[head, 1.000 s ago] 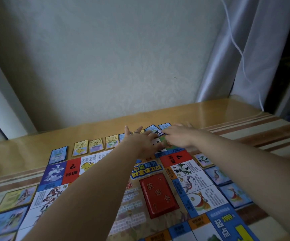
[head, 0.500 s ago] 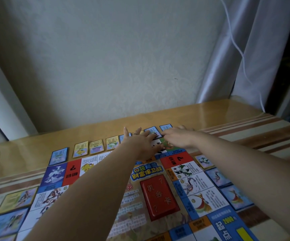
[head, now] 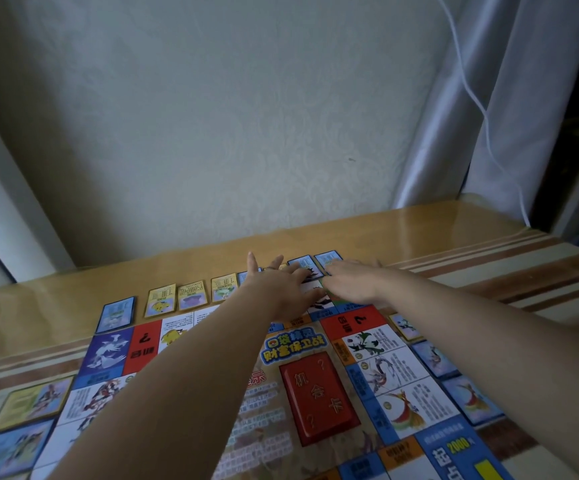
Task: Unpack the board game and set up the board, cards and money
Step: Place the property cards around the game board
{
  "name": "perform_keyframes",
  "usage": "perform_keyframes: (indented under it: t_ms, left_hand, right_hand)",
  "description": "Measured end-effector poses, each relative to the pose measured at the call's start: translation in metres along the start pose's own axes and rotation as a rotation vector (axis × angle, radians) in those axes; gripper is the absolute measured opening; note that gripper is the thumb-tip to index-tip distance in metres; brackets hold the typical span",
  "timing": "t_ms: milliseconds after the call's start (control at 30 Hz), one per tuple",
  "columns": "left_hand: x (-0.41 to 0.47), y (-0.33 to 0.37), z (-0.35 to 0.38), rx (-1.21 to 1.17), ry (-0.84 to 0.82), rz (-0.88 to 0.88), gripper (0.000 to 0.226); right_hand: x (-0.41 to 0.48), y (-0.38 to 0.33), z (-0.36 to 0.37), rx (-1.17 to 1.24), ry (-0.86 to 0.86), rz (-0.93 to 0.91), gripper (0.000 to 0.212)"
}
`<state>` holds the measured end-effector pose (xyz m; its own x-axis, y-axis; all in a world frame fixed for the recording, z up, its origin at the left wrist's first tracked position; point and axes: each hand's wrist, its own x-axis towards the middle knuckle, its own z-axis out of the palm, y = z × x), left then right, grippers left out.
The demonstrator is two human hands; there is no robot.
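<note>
Board [head: 291, 348] flat on wooden table [head: 454, 230], printed squares round its rim, red card deck [head: 317, 398] face down near its middle. Both bare arms reaching across it to the far edge. Left hand [head: 277, 289] palm down, fingers straight and spread, thumb raised toward the wall, gripping nothing. Right hand [head: 354, 284] palm down just beside it, fingers straight and close together, pointing leftward, tips almost meeting those of the left; nothing visibly clamped, thumb hidden. At the fingertips, a blue-framed card [head: 302, 264] and a second blue-framed card [head: 328, 258] flat on the table just past the board's far edge; touched or merely overlapped, impossible to tell. Further left in the same row, three yellow cards [head: 192, 294] side by side, then a lone blue card [head: 116, 312] near the board's far left corner. More cards along the right edge [head: 433, 358] and along the left edge [head: 28, 401]. Behind the table, pale curtain [head: 454, 133] with a thin white cord [head: 482, 109] hanging in front.
</note>
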<state>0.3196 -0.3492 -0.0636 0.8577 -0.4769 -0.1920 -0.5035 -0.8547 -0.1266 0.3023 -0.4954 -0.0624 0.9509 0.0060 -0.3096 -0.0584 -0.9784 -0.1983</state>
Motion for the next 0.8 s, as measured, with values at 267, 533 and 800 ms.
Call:
perform_keyframes:
  t_ms: [267,533,800]
  left_hand:
    - [-0.003,-0.001,-0.002,0.013,0.02,-0.004,0.067]
    - [-0.064,-0.006,-0.037,0.027,0.068,-0.03,0.063]
    - [-0.205,0.031,-0.044,-0.15,0.181,0.005,0.039]
  right_hand:
    - [-0.002,-0.008,-0.001,0.011,0.016,0.003,0.053]
    - [-0.06,-0.025,-0.032,0.123,0.065,-0.116,0.049]
    - [-0.211,-0.053,-0.017,0.1,0.163,-0.268,0.025]
